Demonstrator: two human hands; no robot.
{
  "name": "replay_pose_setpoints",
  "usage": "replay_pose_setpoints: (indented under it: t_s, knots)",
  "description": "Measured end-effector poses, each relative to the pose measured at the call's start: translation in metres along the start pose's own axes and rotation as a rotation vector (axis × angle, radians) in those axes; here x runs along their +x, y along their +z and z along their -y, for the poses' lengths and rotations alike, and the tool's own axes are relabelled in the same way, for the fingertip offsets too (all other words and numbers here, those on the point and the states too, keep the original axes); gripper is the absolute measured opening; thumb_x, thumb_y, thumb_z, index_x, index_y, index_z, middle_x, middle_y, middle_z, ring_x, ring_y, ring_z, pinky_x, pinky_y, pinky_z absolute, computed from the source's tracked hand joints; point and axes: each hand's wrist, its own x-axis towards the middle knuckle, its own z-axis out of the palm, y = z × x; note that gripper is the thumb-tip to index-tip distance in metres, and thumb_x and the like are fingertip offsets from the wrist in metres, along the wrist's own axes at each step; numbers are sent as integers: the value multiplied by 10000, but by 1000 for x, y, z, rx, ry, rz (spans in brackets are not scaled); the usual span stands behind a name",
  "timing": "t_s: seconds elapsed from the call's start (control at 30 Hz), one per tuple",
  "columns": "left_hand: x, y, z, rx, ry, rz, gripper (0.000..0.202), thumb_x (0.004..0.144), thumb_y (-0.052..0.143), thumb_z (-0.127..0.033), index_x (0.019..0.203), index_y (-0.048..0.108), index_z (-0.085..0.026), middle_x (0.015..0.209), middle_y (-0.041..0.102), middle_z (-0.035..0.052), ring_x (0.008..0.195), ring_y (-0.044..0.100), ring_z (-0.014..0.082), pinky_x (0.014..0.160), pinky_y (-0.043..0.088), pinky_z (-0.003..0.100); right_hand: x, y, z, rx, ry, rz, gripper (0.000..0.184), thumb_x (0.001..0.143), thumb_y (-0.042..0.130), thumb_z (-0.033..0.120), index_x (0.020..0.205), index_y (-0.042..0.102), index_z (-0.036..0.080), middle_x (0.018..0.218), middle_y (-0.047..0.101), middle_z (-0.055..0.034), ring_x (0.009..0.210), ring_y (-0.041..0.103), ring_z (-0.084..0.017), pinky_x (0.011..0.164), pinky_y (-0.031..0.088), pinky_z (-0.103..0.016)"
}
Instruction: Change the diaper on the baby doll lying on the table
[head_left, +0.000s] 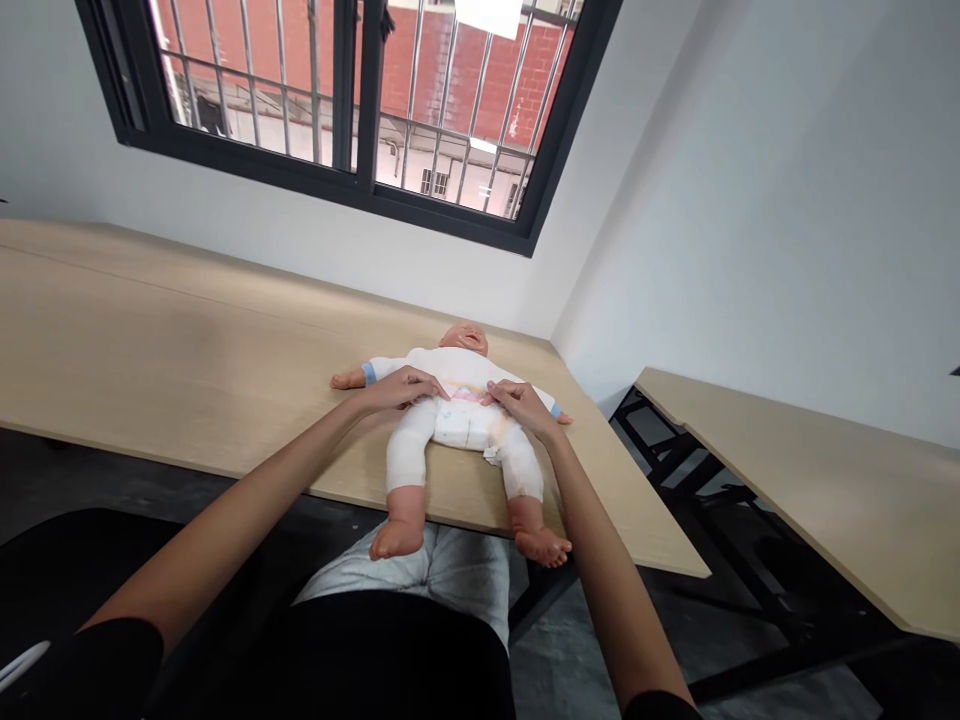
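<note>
Head view showed the diaper on the doll at the right end of the table, L hand & R hand pinching the diaper's far edge, so positioning looked mostly done, w/ fastening unconfirmed & prob. remaining.

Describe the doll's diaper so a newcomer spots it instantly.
Under the window stands a pale table; near its right end lies a doll. At its middle, between left hand and right hand, is the diaper; its colourful waistband differs from the white legs.
</note>
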Motion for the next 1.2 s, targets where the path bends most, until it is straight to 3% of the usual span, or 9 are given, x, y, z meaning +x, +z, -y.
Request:
replay_pose_setpoints:
  t_s: [0.1, 0.2, 0.3, 0.37, 0.57, 0.77, 0.9, 1.03, 1.2]
  knots:
    - [-1, 3, -2, -96, -67, -73, 320, 771, 584, -363, 958, 736, -152, 789, 693, 36, 665, 558, 143, 525, 371, 210, 1, -1, -2, -29, 12, 19, 561, 798, 483, 674, 574, 593, 171, 629, 517, -3, 569, 399, -114, 604, 335, -276]
    - [-2, 7, 0, -133, -57, -98, 416, 782, 592, -350, 1149, 669, -170, 958, 710, 52, 811, 605, 170, 653, 443, 237, 2, -1, -3, -34, 2, 14, 568, 785, 480, 694, 545, 510, 179, 577, 460, 14, 557, 370, -111, 579, 316, -268]
    - [-3, 10, 2, -78, 19, -67, 393, 785, 602, -365, 1102, 694, -152, 1160, 670, 83, 1052, 579, 220, 874, 438, 286, 1, 1, 0, -22, -12, 1, 543, 789, 480, 689, 635, 575, 176, 646, 537, -1, 616, 427, -128, 600, 331, -264]
    - [-2, 10, 3, -59, 24, -30, 355, 783, 599, -374, 1029, 722, -149, 1140, 681, 83, 1061, 579, 230, 905, 429, 301, 0, 2, 2, -12, -17, -9, 536, 798, 482, 673, 699, 634, 169, 735, 602, -21, 686, 487, -146, 647, 355, -268]
    - [1, 7, 5, -91, 11, -9, 270, 756, 608, -376, 805, 751, -152, 888, 722, 51, 831, 606, 179, 745, 454, 249, 1, 0, -1, -87, 12, 11, 561, 813, 459, 670, 610, 618, 173, 618, 521, -6, 613, 427, -133, 603, 323, -270]
    - [-3, 9, 2, -191, -64, -75, 280, 753, 623, -357, 901, 732, -146, 793, 691, 39, 712, 573, 151, 578, 406, 218, 3, 1, -4, 7, -8, 3, 526, 796, 491, 672, 628, 552, 178, 653, 517, 4, 623, 422, -125, 612, 331, -263]
    - [-4, 14, -3, -239, -85, -99, 331, 738, 643, -362, 989, 716, -160, 886, 697, 45, 758, 580, 153, 614, 424, 221, 1, 3, 1, 16, -6, -4, 515, 796, 500, 664, 686, 620, 176, 785, 624, -35, 752, 514, -165, 683, 372, -275]
    - [-3, 14, -3, -163, -32, -99, 296, 725, 641, -376, 886, 736, -146, 966, 702, 72, 852, 589, 185, 679, 448, 236, 0, 2, 2, -60, 9, 2, 567, 808, 458, 681, 636, 632, 170, 647, 564, -19, 623, 450, -137, 621, 354, -276]
    - [-2, 7, 1, -53, -66, -17, 303, 758, 599, -405, 807, 731, -137, 747, 665, 36, 551, 460, 100, 443, 293, 195, 1, 1, -1, -42, 2, 4, 567, 804, 458, 685, 584, 569, 175, 597, 502, 2, 581, 392, -118, 615, 350, -271]
